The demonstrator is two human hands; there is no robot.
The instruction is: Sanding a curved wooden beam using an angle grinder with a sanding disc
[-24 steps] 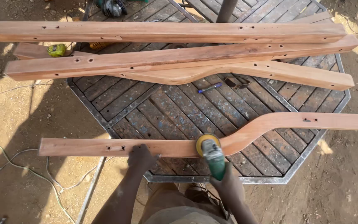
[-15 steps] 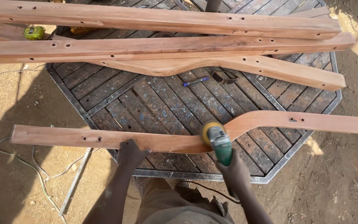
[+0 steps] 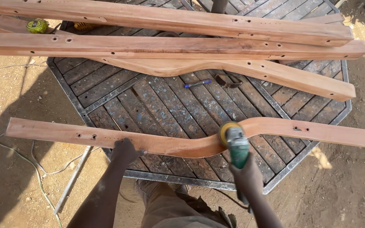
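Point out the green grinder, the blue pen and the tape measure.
green grinder (image 3: 237, 147): head view, on its body.
blue pen (image 3: 197, 84): head view, mid-barrel.
tape measure (image 3: 37, 26): head view, yellow-green case top.

- We see an octagonal slatted counter (image 3: 106, 86) on sandy ground.
- Along its far edge lie three long wooden beams (image 3: 170, 46).
- Near the middle lies a blue pen (image 3: 197, 83).
- A curved wooden piece (image 3: 170, 145) spans its near edge.

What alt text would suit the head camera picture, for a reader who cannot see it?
Seen from above, a person's right hand holds a green angle grinder against a long curved wooden piece, which the left hand presses down on a slatted table. More drilled wooden beams, a blue pen and a yellow tape measure lie beyond.
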